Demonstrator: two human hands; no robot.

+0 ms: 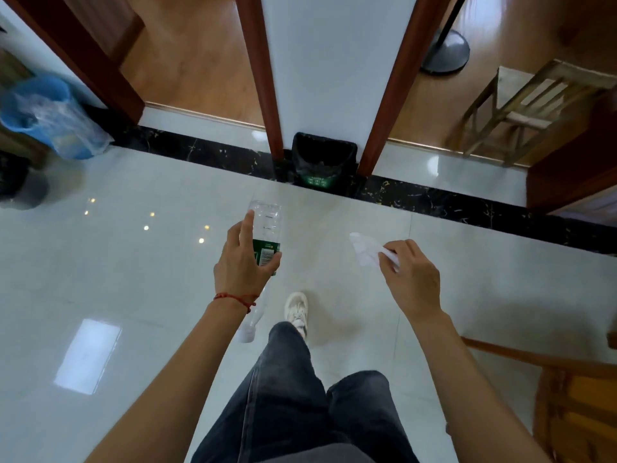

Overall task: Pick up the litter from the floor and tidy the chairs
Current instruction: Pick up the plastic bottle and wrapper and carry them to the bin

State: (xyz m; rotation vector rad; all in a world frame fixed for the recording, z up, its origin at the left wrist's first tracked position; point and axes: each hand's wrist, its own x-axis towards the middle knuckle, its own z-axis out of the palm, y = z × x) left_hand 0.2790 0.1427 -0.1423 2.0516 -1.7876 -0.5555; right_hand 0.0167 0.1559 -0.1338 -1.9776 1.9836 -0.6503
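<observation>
Clear plastic bottle with a green label (265, 242) sits in the left hand (240, 265), fingers wrapped round the labelled mid-body, index finger laid up along the wall. Base points away from the person, white cap end hangs down below the wrist. Looks empty, so I'd judge it very light; thin wall will dent and crackle if squeezed, smooth enough to slip. Mid-body over the label is the right place to hold it, where the wall is stiffest.

White crumpled tissue or paper scrap (365, 250) is pinched between thumb and fingertips of the right hand (410, 279), most of it sticking out past the fingers. Weightless, soft, no shape of its own; likely to flutter when dropped, so release low over a bin.

Both items are held in the air over the pale glossy tiled floor (133, 279), nothing left lying on the visible tiles.

Containers:
- Small black bin with a black liner and green markings on the front (322, 162), against the white wall strip between two red-brown door frames, on the black marble border at the far edge of the floor. Inside is dark; contents can't be made out.
- Blue round bucket lined with a clear plastic bag (43, 115) at the far left edge. Bag looks crumpled; contents unclear.

Pale wooden chair (527, 108) far right, past the threshold; another orange-brown wooden chair (574, 406) at the near right edge, not yet touched.
</observation>
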